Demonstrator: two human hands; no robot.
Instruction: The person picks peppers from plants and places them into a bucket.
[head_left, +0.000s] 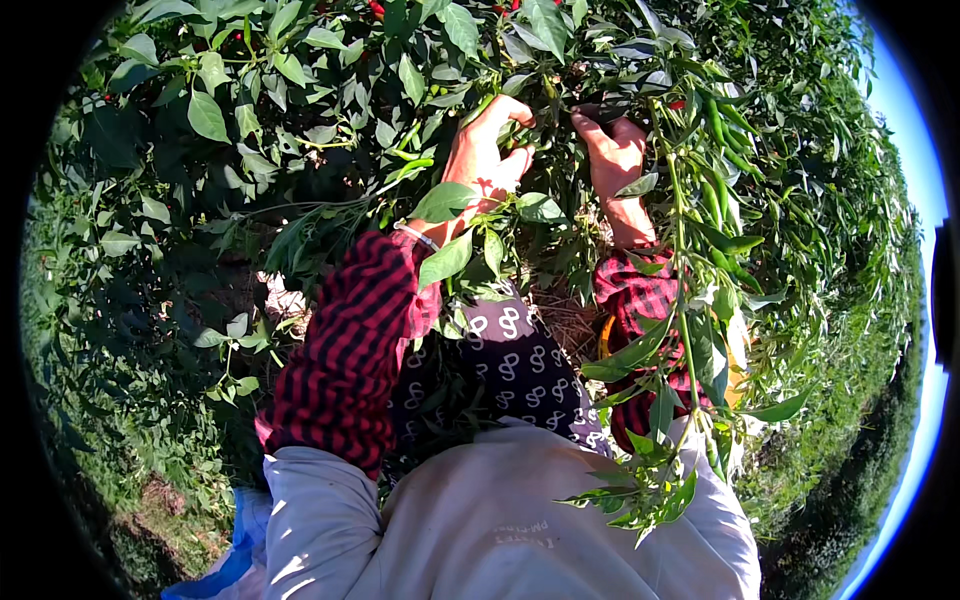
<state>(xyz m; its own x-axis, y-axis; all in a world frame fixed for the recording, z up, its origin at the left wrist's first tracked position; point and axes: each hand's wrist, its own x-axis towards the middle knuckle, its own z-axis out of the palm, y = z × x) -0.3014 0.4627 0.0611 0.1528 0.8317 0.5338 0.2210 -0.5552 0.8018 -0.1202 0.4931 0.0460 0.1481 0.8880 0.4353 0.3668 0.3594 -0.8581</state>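
Note:
My left hand (484, 154) is among the leaves of a chilli pepper plant (442, 201), its fingers curled and its thumb apart from them. Some green shows between thumb and fingers, but whether they grip it is unclear. A green chilli (478, 111) lies against the back of this hand. To its right, my right hand (616, 150) reaches into the same foliage, fingertips lost in shadow and leaves; what they touch is hidden. Beside the right forearm hangs a branch (681, 247) bearing several green chillies (712, 120).
Red chillies (376, 9) show among the leaves at the top. An orange-yellow object (739, 360) is partly hidden behind the right sleeve. At lower left lies a blue and white plastic sack (238, 551). Dry straw (566, 315) covers ground between the plants.

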